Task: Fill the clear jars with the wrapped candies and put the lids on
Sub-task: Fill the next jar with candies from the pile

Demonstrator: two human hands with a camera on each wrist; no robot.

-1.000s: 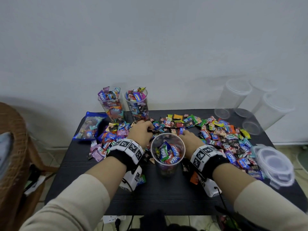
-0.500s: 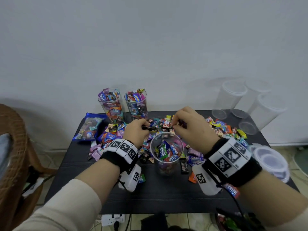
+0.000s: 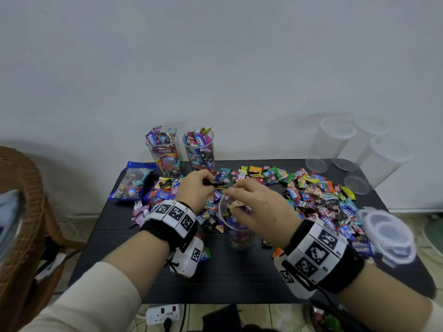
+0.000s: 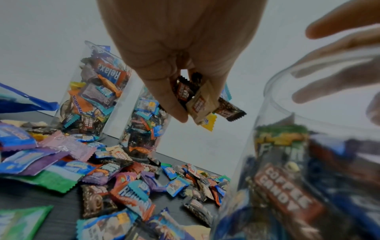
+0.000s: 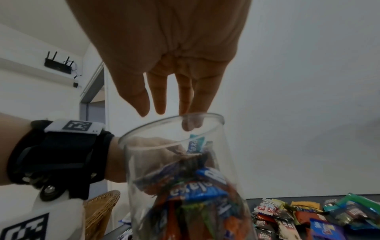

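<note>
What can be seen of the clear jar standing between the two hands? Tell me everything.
The clear jar is a tall, round, lidless container of what looks like transparent plastic. It stands upright on the black table, partly filled with wrapped candies. The right hand hovers over its mouth, fingers straight; no contact is visible.

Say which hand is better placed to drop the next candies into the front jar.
Left. The left hand grips a bunch of candies just beside the jar. The right hand hangs above the rim with straight, empty fingers.
</note>
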